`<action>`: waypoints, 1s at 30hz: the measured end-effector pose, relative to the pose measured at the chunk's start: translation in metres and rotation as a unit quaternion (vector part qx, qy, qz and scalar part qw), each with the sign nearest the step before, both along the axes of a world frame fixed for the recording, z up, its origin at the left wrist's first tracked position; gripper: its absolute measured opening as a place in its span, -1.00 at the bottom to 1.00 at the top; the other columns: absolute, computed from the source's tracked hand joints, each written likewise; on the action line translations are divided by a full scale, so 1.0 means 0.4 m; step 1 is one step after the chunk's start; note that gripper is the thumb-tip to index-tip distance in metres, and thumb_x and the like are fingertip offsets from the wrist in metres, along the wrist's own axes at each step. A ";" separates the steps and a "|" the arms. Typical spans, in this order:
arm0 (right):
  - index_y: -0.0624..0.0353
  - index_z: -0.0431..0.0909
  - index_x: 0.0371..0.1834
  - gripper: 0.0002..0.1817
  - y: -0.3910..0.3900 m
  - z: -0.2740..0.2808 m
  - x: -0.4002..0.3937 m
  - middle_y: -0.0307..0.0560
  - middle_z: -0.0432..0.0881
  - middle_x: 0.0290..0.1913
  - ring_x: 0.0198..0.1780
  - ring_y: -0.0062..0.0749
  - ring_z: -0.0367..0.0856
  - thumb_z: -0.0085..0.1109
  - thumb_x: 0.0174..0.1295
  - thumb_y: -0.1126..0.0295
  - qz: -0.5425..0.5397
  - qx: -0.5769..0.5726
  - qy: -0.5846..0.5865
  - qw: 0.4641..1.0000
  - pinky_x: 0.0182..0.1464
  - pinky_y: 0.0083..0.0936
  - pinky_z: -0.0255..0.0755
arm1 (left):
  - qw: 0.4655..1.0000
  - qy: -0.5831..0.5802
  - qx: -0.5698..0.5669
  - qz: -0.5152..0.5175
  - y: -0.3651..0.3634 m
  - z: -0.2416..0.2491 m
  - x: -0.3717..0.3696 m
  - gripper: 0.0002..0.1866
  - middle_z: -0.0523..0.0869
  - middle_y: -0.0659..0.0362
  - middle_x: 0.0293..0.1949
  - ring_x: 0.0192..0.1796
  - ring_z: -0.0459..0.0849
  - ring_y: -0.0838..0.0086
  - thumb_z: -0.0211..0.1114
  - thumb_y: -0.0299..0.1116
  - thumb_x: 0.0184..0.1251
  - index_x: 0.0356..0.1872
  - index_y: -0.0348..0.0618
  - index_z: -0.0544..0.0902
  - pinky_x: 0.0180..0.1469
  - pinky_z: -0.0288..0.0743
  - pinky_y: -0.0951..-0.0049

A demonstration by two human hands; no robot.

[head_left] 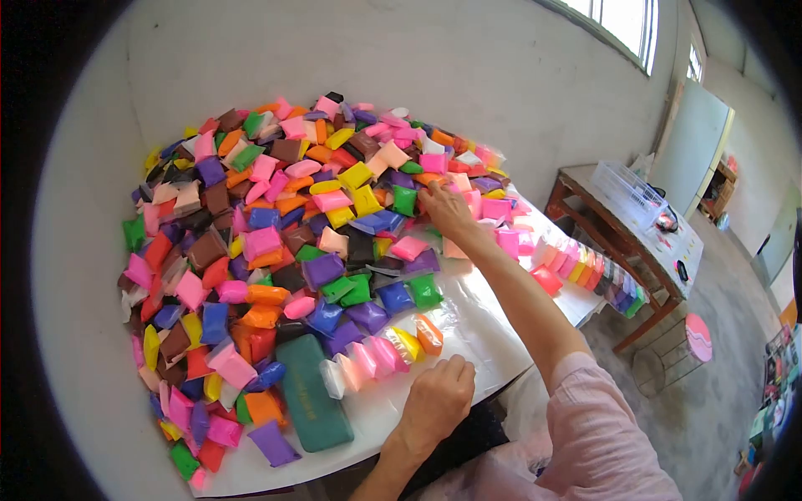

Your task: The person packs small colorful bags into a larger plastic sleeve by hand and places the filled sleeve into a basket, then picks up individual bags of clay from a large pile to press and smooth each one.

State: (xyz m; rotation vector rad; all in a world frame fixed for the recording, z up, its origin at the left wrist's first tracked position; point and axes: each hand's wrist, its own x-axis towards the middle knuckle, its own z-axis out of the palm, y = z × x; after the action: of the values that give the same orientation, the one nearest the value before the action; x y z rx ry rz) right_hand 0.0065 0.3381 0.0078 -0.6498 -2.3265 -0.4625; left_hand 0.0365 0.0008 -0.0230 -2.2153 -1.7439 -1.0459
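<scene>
A large heap of small colored packets (267,217) covers the white table (468,301). My right hand (444,207) reaches into the heap at its right side, beside a green packet (404,200); its fingertips are partly lost among the packets. My left hand (440,392) is curled at the table's front edge, next to a short row of packets: white, peach, pink, yellow and an orange one (428,335) at the end. Whether anything is inside its fingers is hidden. Left of the row lies a dark green case (313,392).
A row of many-colored packets (585,271) lies at the table's right end. Beyond stands a wooden table (635,242) with a white plastic basket (628,194) on it. A wire stool with a pink seat (697,337) is on the floor at the right.
</scene>
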 end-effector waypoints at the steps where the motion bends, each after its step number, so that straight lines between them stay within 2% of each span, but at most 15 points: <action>1: 0.19 0.57 -0.18 -0.84 0.011 -0.004 -0.011 0.12 0.56 -0.13 -0.14 -0.06 0.67 0.10 0.18 0.46 -0.003 0.008 -0.024 1.000 -0.14 -0.16 0.57 | 1.000 -0.004 0.000 -0.001 0.001 -0.003 -0.001 -0.91 0.50 0.09 -0.44 -0.36 0.59 0.20 0.29 -0.48 0.13 -0.44 -0.19 0.53 -0.28 0.49 0.23; 4: 0.22 0.56 -0.25 -0.85 0.024 0.029 0.013 0.07 0.59 -0.18 -0.15 -0.11 0.68 0.13 0.17 0.41 0.032 0.141 -0.055 0.988 -0.16 -0.16 0.57 | 1.000 0.004 0.009 0.008 -0.001 -0.001 -0.003 -0.91 0.50 0.09 -0.44 -0.35 0.57 0.18 0.28 -0.48 0.13 -0.44 -0.18 0.52 -0.25 0.45 0.21; 7: 0.18 0.53 -0.37 -0.91 -0.080 0.095 0.090 0.00 0.61 -0.28 -0.23 -0.08 0.65 0.14 0.20 0.40 0.007 0.032 0.014 0.999 -0.27 -0.20 0.50 | 1.000 -0.007 0.017 0.004 -0.002 -0.004 -0.002 -0.93 0.50 0.08 -0.44 -0.34 0.56 0.16 0.27 -0.48 0.12 -0.44 -0.16 0.53 -0.21 0.41 0.19; 9: 0.21 0.56 -0.38 -0.83 -0.179 0.134 0.189 -0.09 0.59 -0.45 -0.38 -0.28 0.61 0.18 0.25 0.33 0.057 -0.075 0.116 0.989 -0.37 -0.29 0.43 | 0.999 -0.015 0.031 -0.001 -0.004 -0.003 -0.002 -0.93 0.50 0.08 -0.44 -0.34 0.56 0.17 0.27 -0.48 0.12 -0.44 -0.16 0.53 -0.23 0.42 0.20; 11: 0.21 0.60 -0.38 -0.79 -0.276 0.172 0.319 -0.23 0.51 -0.57 -0.47 -0.53 0.48 0.19 0.30 0.30 0.097 -0.329 0.049 0.938 -0.43 -0.41 0.34 | 0.999 -0.017 0.042 -0.005 -0.003 -0.011 -0.001 -0.92 0.52 0.09 -0.43 -0.34 0.58 0.18 0.29 -0.47 0.11 -0.39 -0.18 0.57 -0.26 0.42 0.21; 13: 0.23 0.63 -0.38 -0.79 -0.376 0.157 0.410 -0.24 0.55 -0.53 -0.50 -0.56 0.43 0.16 0.30 0.32 0.080 -0.479 0.050 0.873 -0.42 -0.53 0.36 | 0.998 -0.022 0.061 -0.016 -0.004 -0.008 -0.001 -0.91 0.53 0.09 -0.43 -0.35 0.58 0.19 0.30 -0.46 0.10 -0.37 -0.18 0.58 -0.27 0.43 0.22; 15: 0.23 0.65 -0.35 -0.79 -0.412 0.101 0.466 -0.31 0.54 -0.52 -0.47 -0.63 0.44 0.16 0.32 0.32 0.077 -0.595 0.009 0.800 -0.42 -0.54 0.35 | 0.998 -0.030 0.049 -0.016 -0.009 0.000 0.000 -0.91 0.54 0.09 -0.43 -0.35 0.59 0.17 0.32 -0.46 0.14 -0.35 -0.19 0.60 -0.27 0.43 0.20; 16: 0.26 0.67 -0.33 -0.80 -0.412 0.059 0.480 -0.27 0.55 -0.52 -0.47 -0.61 0.46 0.17 0.30 0.34 0.092 -0.605 -0.008 0.791 -0.40 -0.51 0.37 | 0.999 -0.031 0.040 -0.014 -0.012 0.001 0.002 -0.91 0.55 0.08 -0.43 -0.35 0.59 0.17 0.32 -0.46 0.15 -0.35 -0.19 0.60 -0.27 0.43 0.19; 17: 0.24 0.67 -0.26 -0.80 -0.421 0.035 0.484 -0.32 0.54 -0.48 -0.46 -0.68 0.43 0.19 0.32 0.31 0.065 -0.562 -0.052 0.823 -0.42 -0.56 0.35 | 0.999 -0.031 0.030 -0.012 -0.017 0.000 0.005 -0.92 0.55 0.08 -0.43 -0.35 0.59 0.17 0.32 -0.46 0.16 -0.35 -0.19 0.60 -0.28 0.43 0.18; 19: 0.26 0.67 -0.23 -0.80 -0.399 -0.059 0.491 -0.23 0.59 -0.47 -0.44 -0.60 0.48 0.18 0.33 0.33 0.099 -0.470 -0.016 0.877 -0.37 -0.49 0.38 | 0.996 -0.080 -0.010 0.026 -0.029 0.002 0.021 -0.83 0.58 0.02 -0.35 -0.25 0.63 0.10 0.32 -0.42 0.22 -0.21 -0.23 0.60 -0.22 0.47 0.13; 22: 0.29 0.67 -0.21 -0.80 -0.431 -0.032 0.488 -0.11 0.63 -0.45 -0.39 -0.51 0.53 0.20 0.32 0.35 0.084 -0.482 0.002 0.872 -0.31 -0.43 0.41 | 0.989 -0.098 -0.033 0.104 -0.035 0.013 0.054 -0.71 0.61 -0.06 -0.26 -0.15 0.65 0.01 0.31 -0.35 0.27 -0.05 -0.27 0.57 -0.16 0.52 0.10; 25: 0.30 0.67 -0.17 -0.80 -0.469 -0.026 0.488 0.00 0.66 -0.37 -0.36 -0.43 0.57 0.21 0.31 0.37 0.059 -0.437 0.039 0.897 -0.27 -0.43 0.43 | 0.982 -0.093 -0.083 0.143 -0.015 0.021 0.078 -0.71 0.62 -0.06 -0.23 -0.16 0.65 0.01 0.30 -0.31 0.29 -0.07 -0.27 0.58 -0.18 0.52 0.10; 26: 0.27 0.65 -0.17 -0.80 -0.463 -0.064 0.494 0.03 0.65 -0.33 -0.38 -0.30 0.61 0.25 0.30 0.35 0.098 -0.358 0.092 0.924 -0.29 -0.35 0.46 | 0.982 -0.085 -0.089 0.144 -0.010 0.020 0.081 -0.72 0.63 -0.05 -0.23 -0.17 0.66 0.02 0.30 -0.30 0.29 -0.09 -0.26 0.59 -0.18 0.52 0.10; 29: 0.26 0.58 -0.12 -0.69 -0.528 -0.071 0.536 0.09 0.65 -0.16 -0.21 0.00 0.67 0.29 0.25 0.24 0.043 -0.266 0.147 0.952 -0.21 -0.19 0.52 | 0.983 -0.073 -0.085 0.146 0.007 0.007 0.085 -0.76 0.64 -0.02 -0.25 -0.21 0.67 0.04 0.29 -0.28 0.31 -0.15 -0.25 0.62 -0.20 0.52 0.11; 30: 0.23 0.52 -0.19 -0.68 -0.552 -0.070 0.555 0.06 0.58 -0.16 -0.24 0.00 0.64 0.31 0.24 0.19 0.031 -0.249 0.133 0.959 -0.24 -0.19 0.51 | 0.984 -0.075 -0.072 0.145 0.009 -0.003 0.085 -0.77 0.64 0.00 -0.26 -0.22 0.67 0.05 0.29 -0.29 0.31 -0.18 -0.25 0.63 -0.21 0.52 0.11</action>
State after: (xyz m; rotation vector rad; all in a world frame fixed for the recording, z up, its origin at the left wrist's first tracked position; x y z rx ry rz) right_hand 0.2285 0.1172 -0.0200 -0.8115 -2.1988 0.2445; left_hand 0.0704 0.0044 -0.0242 -1.9169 -2.1909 -1.0693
